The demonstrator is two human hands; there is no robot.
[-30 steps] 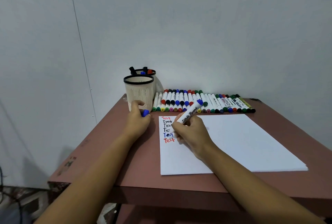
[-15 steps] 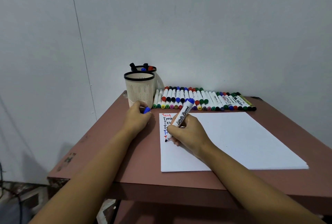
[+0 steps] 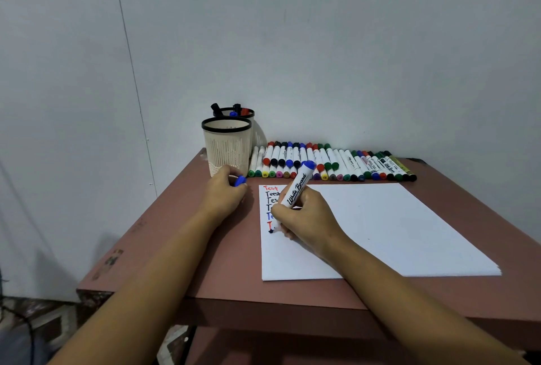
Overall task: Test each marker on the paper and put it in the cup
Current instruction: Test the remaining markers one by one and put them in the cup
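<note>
Blue marker (image 3: 296,189) tip-down on paper (image 3: 395,227)

Right hand (image 3: 304,218) lowered down the paper (image 3: 380,233), marker (image 3: 295,192) tip now below the red word (image 3: 268,224)

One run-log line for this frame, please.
step: test writing | right hand: grips blue marker, tip on paper | left hand: holds blue cap beside front cup
</note>
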